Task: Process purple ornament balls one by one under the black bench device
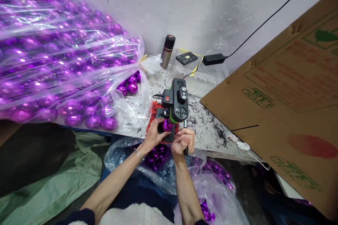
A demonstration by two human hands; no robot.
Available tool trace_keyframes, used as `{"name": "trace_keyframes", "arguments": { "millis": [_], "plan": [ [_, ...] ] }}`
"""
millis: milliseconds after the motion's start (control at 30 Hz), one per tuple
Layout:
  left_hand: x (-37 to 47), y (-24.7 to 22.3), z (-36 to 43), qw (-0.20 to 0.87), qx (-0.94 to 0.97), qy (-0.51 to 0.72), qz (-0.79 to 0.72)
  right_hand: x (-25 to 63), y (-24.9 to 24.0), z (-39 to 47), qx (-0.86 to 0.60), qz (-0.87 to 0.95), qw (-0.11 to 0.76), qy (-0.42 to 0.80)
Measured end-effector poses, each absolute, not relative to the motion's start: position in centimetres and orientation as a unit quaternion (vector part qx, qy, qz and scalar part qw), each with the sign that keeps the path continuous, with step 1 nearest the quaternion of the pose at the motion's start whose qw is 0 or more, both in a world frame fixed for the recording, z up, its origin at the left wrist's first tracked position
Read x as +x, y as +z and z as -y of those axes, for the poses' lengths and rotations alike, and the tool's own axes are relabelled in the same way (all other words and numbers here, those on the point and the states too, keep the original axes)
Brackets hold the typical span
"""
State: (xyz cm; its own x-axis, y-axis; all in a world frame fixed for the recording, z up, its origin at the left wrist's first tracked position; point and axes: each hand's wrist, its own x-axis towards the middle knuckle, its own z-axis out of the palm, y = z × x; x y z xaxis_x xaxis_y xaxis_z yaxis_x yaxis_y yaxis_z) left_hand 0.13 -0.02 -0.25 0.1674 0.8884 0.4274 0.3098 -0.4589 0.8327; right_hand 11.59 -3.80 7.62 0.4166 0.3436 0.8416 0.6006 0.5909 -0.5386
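Observation:
Between the thumb and fingers of my left hand is a shiny purple faceted ball. It sits on the dark base of a small bench drill press, under the machine's head. My right hand is wrapped round the drill press's lever, whose black grip shows below the fingers. The bit is hidden behind the head. A red mat lies under the base. Below the table edge, more purple balls lie in an open clear plastic bag on my lap.
A huge clear bag of purple balls fills the left, tied near the wall. A thermos, a black phone-like panel and a power adapter stand behind the drill press. Black shavings litter the table. A large cardboard box leans at right.

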Motion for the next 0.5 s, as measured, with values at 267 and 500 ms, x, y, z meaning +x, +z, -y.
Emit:
{"name": "trace_keyframes", "arguments": {
  "millis": [267, 500],
  "plan": [
    [0.4, 0.0, -0.4, 0.325, 0.695, 0.477, -0.429, 11.6, 7.0, 3.6, -0.428, 0.542, 0.716, -0.1],
    [-0.1, -0.9, 1.0, 0.266, 0.738, 0.481, -0.392, 12.3, 13.4, 4.7, -0.523, 0.51, 0.683, -0.003]
  ]
}}
